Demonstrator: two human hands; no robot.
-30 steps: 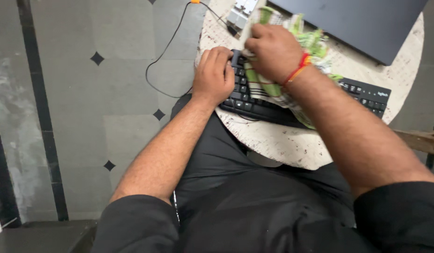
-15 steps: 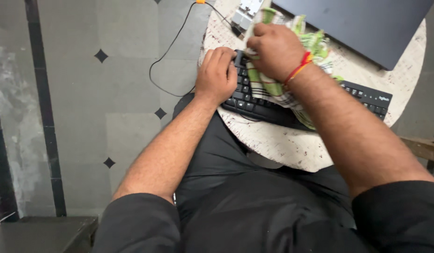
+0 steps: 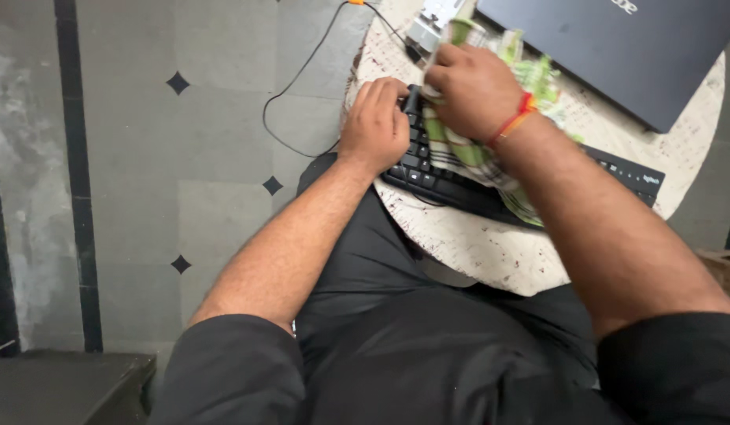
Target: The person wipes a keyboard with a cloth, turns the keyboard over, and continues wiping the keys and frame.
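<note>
right grip atop cloth

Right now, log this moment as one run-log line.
left hand: holds left end of black keyboard | right hand: presses checked cloth on keys | round table | closed laptop behind

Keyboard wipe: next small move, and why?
Probably draw the right hand and its checked cloth rightwards along the black keyboard. The cloth is bunched over the left-hand keys, the left hand braces that end, and the right end near the closed laptop lies uncovered.
</note>
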